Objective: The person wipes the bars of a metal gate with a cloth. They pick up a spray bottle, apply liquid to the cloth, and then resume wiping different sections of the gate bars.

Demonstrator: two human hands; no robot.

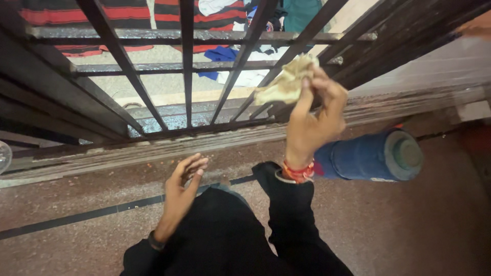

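Here right hand (pixel 313 120) grips crumpled cloth (pixel 287 82) against grille (pixel 187 61)

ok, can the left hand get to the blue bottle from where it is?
Probably yes. The left hand is open and empty, low over the floor. The blue bottle lies beyond the right hand, whose sleeve partly crosses the path.

Home balcony, iron railing (pixel 186 66), stone floor (pixel 419 230), laundry (pixel 102 15) beyond

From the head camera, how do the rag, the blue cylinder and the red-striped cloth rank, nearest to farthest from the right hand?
1. Rag: gripped in the right hand.
2. Blue cylinder: lying on the floor, just right of the wrist.
3. Red-striped cloth: beyond the bars, upper left.
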